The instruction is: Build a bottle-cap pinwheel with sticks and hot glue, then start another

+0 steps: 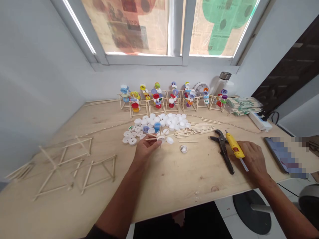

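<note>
My left hand [147,147], closed, pinches a small wheel of wooden sticks with white bottle caps [160,138] fixed to it, above the table's middle. Right behind it spreads a pile of loose bottle caps [171,121], mostly white. My right hand [253,162] is wrapped at the handle side of a yellow glue gun [234,144], whose nozzle points away from me; the handle itself is hidden by the hand. A clear glue stick sticks out of its rear. Black pliers [223,151] lie just left of the glue gun. A single cap [183,148] rests between my hands.
Stick frames with colourful cap wheels [171,99] line the wall. Bare stick frames [99,172] lie at left. Loose sticks [199,128], a power strip [260,121], a phone [276,154], a bottle [220,84] and a small fan [201,89] are also on the table [174,186].
</note>
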The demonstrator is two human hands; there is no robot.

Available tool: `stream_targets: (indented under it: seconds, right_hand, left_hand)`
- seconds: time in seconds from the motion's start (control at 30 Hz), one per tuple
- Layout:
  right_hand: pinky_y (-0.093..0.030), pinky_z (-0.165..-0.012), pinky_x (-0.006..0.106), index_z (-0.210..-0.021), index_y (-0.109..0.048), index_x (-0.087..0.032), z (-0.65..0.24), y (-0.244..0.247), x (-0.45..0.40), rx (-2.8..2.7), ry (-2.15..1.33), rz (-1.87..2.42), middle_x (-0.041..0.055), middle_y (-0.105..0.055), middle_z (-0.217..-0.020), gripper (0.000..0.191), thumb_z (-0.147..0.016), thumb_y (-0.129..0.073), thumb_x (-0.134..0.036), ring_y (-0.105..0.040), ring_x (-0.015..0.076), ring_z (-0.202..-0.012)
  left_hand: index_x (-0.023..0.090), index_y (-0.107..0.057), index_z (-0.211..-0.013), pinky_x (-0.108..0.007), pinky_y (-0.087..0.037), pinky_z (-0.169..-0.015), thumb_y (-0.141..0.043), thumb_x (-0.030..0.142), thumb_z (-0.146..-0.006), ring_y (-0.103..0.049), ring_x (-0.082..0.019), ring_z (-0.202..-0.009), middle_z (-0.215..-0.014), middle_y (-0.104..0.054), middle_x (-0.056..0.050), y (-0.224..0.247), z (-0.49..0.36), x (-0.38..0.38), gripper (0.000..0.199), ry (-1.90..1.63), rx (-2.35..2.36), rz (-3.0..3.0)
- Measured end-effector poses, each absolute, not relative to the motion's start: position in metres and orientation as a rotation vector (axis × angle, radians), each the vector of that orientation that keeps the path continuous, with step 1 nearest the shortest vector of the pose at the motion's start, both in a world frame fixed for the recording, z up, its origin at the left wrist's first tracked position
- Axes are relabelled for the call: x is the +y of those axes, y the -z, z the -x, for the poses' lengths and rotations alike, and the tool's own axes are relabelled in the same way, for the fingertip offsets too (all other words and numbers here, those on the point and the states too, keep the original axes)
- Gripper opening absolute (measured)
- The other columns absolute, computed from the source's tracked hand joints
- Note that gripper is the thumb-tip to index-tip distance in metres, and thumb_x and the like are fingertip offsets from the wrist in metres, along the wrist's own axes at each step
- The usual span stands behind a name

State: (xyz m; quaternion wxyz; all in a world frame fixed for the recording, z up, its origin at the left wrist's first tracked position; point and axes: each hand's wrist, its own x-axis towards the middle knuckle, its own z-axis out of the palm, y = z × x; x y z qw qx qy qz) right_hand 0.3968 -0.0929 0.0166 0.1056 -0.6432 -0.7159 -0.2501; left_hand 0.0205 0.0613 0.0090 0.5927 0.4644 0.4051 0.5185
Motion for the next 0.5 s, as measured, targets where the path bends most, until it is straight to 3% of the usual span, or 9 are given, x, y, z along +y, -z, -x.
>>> stream_targets:
  seconds: [0.27, 0.5]
  right_hand:
    - [-0.042, -0.077, 0.040, -0.111, -0.054, -0.016, -0.410, -0.007, -0.091, -2.176, 0.578, 2.022, 0.0141, -0.062, -0.112, 0.030, -0.081, -0.048, -0.019, -0.054, 0.0298, -0.100]
    - [-0.042, -0.086, 0.047, -0.115, -0.057, -0.020, -0.397, -0.033, -0.100, -2.154, 0.405, 2.009, 0.0130, -0.058, -0.122, 0.038, -0.078, -0.051, -0.022, -0.052, 0.0311, -0.109]
  left_hand:
    - [0.017, -0.062, -0.077, -0.025, -0.044, -0.065, -0.081, 0.031, -0.054, -0.057, -0.014, -0.070, -0.073, -0.064, 0.000, -0.011, -0.020, 0.060, 0.033, -1.214, 0.924, -1.045]
    - [0.018, -0.062, -0.072, -0.025, -0.045, -0.065, -0.081, 0.032, -0.054, -0.057, -0.012, -0.068, -0.076, -0.063, 0.001, -0.010, -0.017, 0.062, 0.030, -1.224, 0.931, -1.057]
